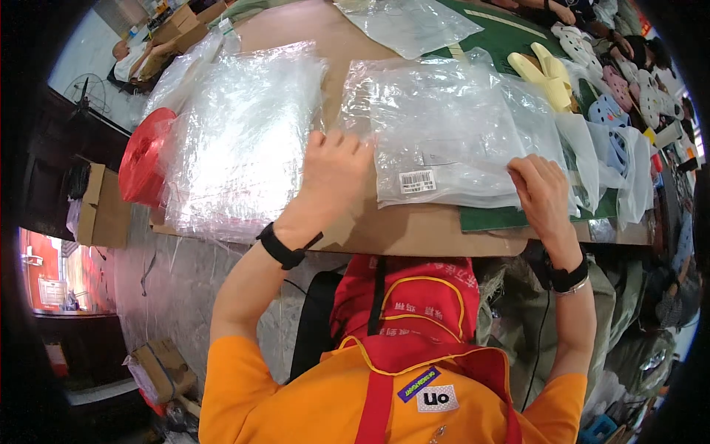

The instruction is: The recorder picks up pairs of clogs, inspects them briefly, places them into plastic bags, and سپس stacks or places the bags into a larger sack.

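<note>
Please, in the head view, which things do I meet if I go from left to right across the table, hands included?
Red roll → bag stack → left hand → barcode label → right hand → blue clog.

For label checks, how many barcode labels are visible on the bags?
1: the barcode label at the near left corner of the right plastic bag stack; others may be hidden.

The flat, clear plastic bags (pixel 444 126) shine milky white; their rectangular white paper label (pixel 418 182) carries black stripes. The round plastic roll (pixel 144 159) is red, the flat worktop (pixel 421 229) tan, the foam slippers (pixel 551 83) pale yellow, the cloth apron (pixel 355 305) red with yellow edging, the short-sleeved shirt (pixel 310 403) orange.
</note>
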Available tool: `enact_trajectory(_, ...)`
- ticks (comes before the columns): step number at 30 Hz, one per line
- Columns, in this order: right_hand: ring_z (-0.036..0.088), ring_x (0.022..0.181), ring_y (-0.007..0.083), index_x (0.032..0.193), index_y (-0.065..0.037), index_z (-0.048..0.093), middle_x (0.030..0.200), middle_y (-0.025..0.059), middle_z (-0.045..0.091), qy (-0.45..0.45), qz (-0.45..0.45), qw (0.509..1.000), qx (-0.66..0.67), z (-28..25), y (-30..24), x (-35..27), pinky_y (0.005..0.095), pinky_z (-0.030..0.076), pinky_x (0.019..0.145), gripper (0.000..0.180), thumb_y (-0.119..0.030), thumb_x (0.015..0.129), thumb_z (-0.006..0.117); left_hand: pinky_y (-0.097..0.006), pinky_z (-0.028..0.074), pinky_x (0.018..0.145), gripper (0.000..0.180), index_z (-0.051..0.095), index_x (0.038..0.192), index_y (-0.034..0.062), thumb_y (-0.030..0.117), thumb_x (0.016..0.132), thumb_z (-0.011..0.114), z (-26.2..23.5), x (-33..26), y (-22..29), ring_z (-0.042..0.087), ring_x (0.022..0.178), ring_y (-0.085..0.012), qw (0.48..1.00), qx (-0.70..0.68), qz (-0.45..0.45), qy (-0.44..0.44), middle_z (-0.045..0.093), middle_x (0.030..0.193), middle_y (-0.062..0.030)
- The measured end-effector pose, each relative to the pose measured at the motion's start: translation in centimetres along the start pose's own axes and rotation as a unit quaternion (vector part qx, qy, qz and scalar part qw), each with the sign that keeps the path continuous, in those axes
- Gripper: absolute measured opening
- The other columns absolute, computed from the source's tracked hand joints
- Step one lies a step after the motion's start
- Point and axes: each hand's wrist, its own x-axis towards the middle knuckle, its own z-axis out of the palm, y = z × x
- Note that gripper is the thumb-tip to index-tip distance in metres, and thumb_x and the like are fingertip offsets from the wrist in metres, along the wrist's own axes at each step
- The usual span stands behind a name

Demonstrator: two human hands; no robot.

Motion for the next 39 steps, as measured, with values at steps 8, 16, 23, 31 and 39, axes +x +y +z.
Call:
enact_trajectory(8,0.051,0.062,0.0233,0.081,-0.008,0.055,0.068,0.0059,0.051,0.025,0.013,0.999,-0.015,0.1,0.9,-0.7,0.0336,0.038,0.056,0.012,-0.006,0.074,0.064,-0.032,0.037,0.065,0.035,0.062,0.103,0.0125,0.003,0.07,0.055,-4.3,2.1,-0.9,0.052,0.065,-0.0189,0.997,-0.016,-0.045,0.066,0.05,0.074,-0.0023)
enact_trajectory(16,0.053,0.068,0.0262,0.085,-0.005,0.056,0.072,0.008,0.054,0.02,0.035,0.999,0.03,0.5,0.9,-0.2,0.0345,0.041,0.06,0.013,-0.002,0.074,0.063,-0.036,0.038,0.076,0.028,0.058,0.099,0.0098,0.009,0.071,0.058,-2.8,0.6,1.0,0.055,0.086,-0.0235,0.98,-0.199,-0.013,-0.01,0.059,0.093,-0.0044)
enact_trajectory(23,0.056,0.073,0.0263,0.083,-0.005,0.058,0.079,0.0065,0.059,0.022,-0.007,0.994,0.107,0.4,-0.6,-1.0,0.0364,0.041,0.067,0.02,0.003,0.066,0.064,-0.035,0.039,0.073,0.023,0.057,0.093,0.0083,0.012,0.071,0.062,1.2,1.7,4.2,0.056,0.081,-0.0233,0.98,-0.177,0.089,0.019,0.058,0.083,-0.0047)
enact_trajectory(31,0.044,0.114,0.0303,0.136,-0.011,0.028,0.136,0.0177,0.03,0.082,0.496,0.447,0.74,-1.6,0.2,-4.7,0.0381,0.043,0.086,0.073,-0.019,0.076,0.07,-0.031,0.039,0.063,0.007,0.055,0.073,0.009,0.013,0.07,0.06,0.4,-0.3,7.2,0.051,0.068,-0.0216,0.963,-0.263,0.049,0.017,0.05,0.069,-0.0041)
enact_trajectory(39,0.043,0.111,0.0217,0.138,-0.013,0.026,0.139,0.0096,0.029,-0.044,0.446,0.734,0.509,0.7,1.2,-5.0,0.0377,0.039,0.09,0.06,-0.027,0.087,0.054,-0.035,0.04,0.056,0.019,0.054,0.07,0.006,0.02,0.073,0.066,-0.7,-0.5,9.3,0.051,0.062,-0.0241,0.901,-0.43,-0.039,-0.045,0.05,0.065,-0.0088)
